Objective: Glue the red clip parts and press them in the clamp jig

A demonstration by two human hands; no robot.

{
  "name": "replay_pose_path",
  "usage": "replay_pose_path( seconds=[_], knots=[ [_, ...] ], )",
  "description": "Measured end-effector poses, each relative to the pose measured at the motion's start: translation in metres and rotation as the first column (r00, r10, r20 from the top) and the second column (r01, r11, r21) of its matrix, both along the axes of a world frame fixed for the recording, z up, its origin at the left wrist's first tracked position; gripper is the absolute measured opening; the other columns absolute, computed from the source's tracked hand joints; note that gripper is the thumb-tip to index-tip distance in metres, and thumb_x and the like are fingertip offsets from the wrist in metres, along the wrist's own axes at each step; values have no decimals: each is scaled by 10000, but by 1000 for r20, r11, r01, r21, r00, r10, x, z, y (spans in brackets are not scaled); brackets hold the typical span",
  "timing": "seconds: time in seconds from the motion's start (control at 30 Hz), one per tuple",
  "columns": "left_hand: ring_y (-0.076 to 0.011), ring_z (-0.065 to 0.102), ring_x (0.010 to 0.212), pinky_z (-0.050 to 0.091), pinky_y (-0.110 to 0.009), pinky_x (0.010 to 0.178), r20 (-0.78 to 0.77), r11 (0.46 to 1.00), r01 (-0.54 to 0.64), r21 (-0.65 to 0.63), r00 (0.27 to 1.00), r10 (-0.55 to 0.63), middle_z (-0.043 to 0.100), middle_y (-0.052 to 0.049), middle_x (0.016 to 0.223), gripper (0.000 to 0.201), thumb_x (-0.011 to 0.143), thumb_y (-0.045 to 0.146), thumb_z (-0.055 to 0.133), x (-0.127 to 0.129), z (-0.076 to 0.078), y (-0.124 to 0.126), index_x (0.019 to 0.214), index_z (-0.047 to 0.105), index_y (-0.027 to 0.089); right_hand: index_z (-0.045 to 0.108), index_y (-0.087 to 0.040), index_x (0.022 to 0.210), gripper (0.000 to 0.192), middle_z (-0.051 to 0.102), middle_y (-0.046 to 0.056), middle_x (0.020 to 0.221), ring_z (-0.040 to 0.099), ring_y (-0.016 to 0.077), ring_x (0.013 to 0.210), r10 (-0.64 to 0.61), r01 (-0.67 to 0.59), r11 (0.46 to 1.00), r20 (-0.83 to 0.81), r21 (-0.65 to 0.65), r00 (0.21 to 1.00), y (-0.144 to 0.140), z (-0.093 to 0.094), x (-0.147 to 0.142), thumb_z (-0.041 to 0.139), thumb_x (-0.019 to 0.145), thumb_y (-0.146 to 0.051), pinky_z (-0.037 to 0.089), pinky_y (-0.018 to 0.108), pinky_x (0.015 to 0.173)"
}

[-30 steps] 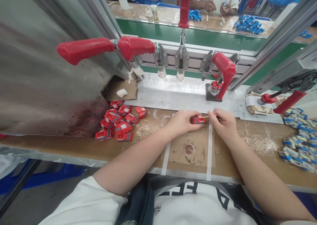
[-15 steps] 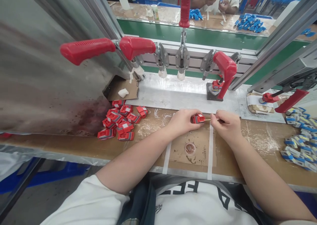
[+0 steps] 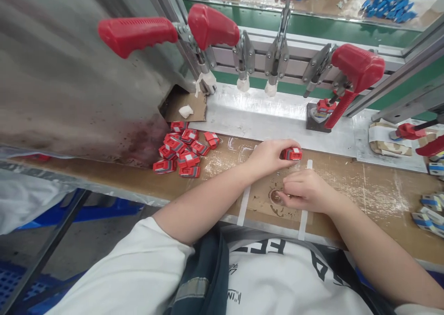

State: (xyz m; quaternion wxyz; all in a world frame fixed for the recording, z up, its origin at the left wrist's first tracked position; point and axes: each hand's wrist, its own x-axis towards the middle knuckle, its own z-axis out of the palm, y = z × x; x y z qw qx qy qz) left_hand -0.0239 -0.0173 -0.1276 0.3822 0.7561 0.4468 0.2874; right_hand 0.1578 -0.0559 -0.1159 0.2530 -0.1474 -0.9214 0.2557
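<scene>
A worker's left hand pinches a small red plastic block with a grey-and-white face between thumb and fingertips, the piece jutting out just beyond the fingertips above the brown wooden bench top. The right hand rests curled just beneath it, fingers pressed together and tucked over a small round brown dish set in the bench; whether they grip anything cannot be told. The block looks light, hard and smooth-sided, likely to slip if squeezed at a corner, so the flat opposite sides seem the surest place to hold it. A heap of matching red blocks lies well to the left of the fingers; red-handled metal toggle clamps stand beyond them.
</scene>
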Motion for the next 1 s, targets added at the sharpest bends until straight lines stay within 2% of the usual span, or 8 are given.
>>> replay_pose_path(
  seconds=[0.13,0.23,0.33,0.4,0.47,0.57,0.67,1.0],
  knots=[
    [-196,707,998,516,-295,873,0,1000,8,16,1000,-8,776,18,1114,293,854,251,730,0,-2,1,1146,716,269,326,-229,636,425,359,-61,568,316,116,532,10,-10,1000,12,2,1000,0,0,-1,571,973,-145,212,291,522],
    [-196,705,1010,512,-291,870,6,1000,14,14,1000,-14,775,16,1123,304,847,249,739,-1,-4,1,1150,715,267,328,-228,628,431,344,-65,560,306,108,519,-18,15,999,-63,-44,998,1,2,1,579,966,-134,225,286,520],
    [-200,706,1015,511,-289,862,5,1000,15,4,1000,-15,775,12,1127,310,840,259,749,-2,-3,1,1148,720,265,347,-224,608,428,332,-62,545,291,101,496,-208,189,976,-194,-109,959,5,7,8,581,957,-138,236,283,504],
    [-208,706,1021,511,-288,852,-8,1000,13,-8,1000,-13,775,8,1127,316,834,274,755,-2,-1,1,1148,724,266,363,-221,593,432,341,-54,541,296,103,491,-434,398,900,-270,-177,860,10,9,14,589,960,-179,243,287,497],
    [-214,706,1023,512,-288,847,-26,1000,11,-18,1000,-12,776,5,1124,326,829,287,758,-2,1,1,1153,727,268,388,-219,589,432,360,-47,543,310,108,500,-624,570,781,-285,-256,727,15,10,19,599,966,-237,256,292,504],
    [-215,708,1009,507,-292,848,-52,1000,11,-18,999,-12,778,7,1115,334,838,297,745,-1,2,1,1170,724,276,415,-216,591,432,371,-43,545,323,114,520,-735,669,677,-230,-308,638,20,7,22,605,967,-307,272,297,524],
    [-213,709,1000,503,-291,844,-62,1000,14,-16,998,-15,780,12,1110,334,845,293,733,-1,3,0,1178,720,281,407,-213,583,453,363,-44,546,316,110,525,-741,678,668,-187,-307,645,23,4,22,608,964,-353,264,294,525],
    [-212,712,1034,500,-280,851,-56,1000,27,-15,998,-27,780,21,1132,338,833,284,741,0,3,-1,1171,728,277,425,-204,582,447,376,-46,548,334,101,519,-699,645,710,-168,-284,696,25,3,19,618,961,-344,260,281,520]
  ],
)
